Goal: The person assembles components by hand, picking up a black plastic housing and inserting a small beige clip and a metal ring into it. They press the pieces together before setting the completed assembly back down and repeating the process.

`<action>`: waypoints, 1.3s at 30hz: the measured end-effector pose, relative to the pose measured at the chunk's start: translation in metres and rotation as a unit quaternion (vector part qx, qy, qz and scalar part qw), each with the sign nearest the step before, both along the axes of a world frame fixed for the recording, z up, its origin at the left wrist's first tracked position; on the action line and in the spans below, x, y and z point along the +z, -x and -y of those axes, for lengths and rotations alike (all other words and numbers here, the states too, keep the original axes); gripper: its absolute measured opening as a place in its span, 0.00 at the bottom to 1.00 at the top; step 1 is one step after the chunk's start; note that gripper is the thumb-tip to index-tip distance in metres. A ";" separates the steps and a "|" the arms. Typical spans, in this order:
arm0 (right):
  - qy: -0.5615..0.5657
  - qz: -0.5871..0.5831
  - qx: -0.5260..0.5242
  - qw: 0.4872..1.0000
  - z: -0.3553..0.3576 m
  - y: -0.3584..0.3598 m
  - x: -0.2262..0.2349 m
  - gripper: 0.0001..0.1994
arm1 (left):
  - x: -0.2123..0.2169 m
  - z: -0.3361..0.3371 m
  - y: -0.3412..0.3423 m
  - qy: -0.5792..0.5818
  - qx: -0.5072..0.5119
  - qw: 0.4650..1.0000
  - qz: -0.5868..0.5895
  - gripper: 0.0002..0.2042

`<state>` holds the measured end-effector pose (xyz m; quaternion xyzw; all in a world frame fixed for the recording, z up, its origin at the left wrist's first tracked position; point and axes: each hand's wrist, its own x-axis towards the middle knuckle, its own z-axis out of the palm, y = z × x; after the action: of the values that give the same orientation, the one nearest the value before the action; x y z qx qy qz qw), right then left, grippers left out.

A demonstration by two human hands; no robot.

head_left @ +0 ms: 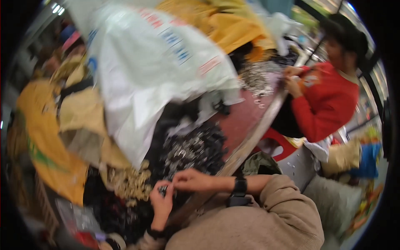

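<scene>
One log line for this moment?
hands: left hand and right hand pinch a small dark part | beside: pile of dark metal parts

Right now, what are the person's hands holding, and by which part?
Both hands, left hand and right hand, pinch a small dark metal part between the fingertips; which end is gripped cannot be told.

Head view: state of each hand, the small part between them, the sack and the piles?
Left hand: fingers pinched on the small dark metal part.
Right hand: fingertips on the same part.
Large white plastic sack: slumped over the table.
Dark metal parts pile: loose heap.
Pale parts pile: loose heap.
</scene>
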<state>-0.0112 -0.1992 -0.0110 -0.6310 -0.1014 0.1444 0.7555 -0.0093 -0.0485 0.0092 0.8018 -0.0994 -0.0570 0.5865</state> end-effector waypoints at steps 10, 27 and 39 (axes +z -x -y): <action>0.021 -0.038 -0.007 0.999 0.008 -0.001 0.018 0.06 | -0.009 0.009 -0.010 0.239 0.019 0.939 -0.245 0.05; 0.297 0.267 0.029 0.916 0.020 -0.029 0.019 0.06 | -0.029 -0.002 -0.020 0.382 -0.027 0.797 -0.468 0.15; 0.385 0.380 0.035 0.840 0.011 -0.010 0.025 0.09 | -0.026 -0.004 0.002 0.388 -0.104 0.789 -0.464 0.13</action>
<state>-0.0015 -0.2100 0.0137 -0.8724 -0.3389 -0.0527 0.3482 -0.0111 -0.0446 -0.0170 0.3683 0.0884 -0.4397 0.8144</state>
